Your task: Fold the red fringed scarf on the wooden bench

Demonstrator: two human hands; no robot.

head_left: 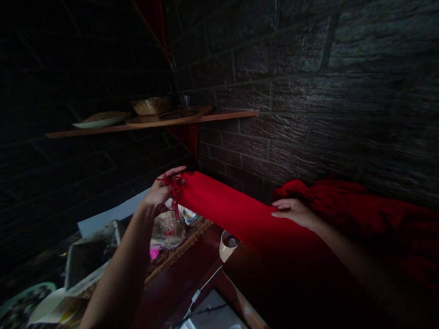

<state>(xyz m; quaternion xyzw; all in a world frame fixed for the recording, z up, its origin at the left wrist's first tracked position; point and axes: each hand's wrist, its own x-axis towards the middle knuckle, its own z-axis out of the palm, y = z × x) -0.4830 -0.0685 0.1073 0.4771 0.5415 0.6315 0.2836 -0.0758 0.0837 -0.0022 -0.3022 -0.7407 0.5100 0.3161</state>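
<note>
A long red fringed scarf [231, 209] stretches from upper left to lower right, with a bunched heap of the same red cloth [362, 213] against the brick wall. My left hand [160, 190] pinches the scarf's fringed end and holds it up. My right hand [295, 211] lies flat on the scarf further along, fingers stretched out toward the left.
A wooden shelf [223, 116] on the dark brick wall carries a plate [100, 119], a bowl [152, 106] and a round board. Below the left hand, a woven mat holds a glass dish [167, 230], a grey tray [89, 252] and plates. A tape roll [228, 243] stands near the dark table edge.
</note>
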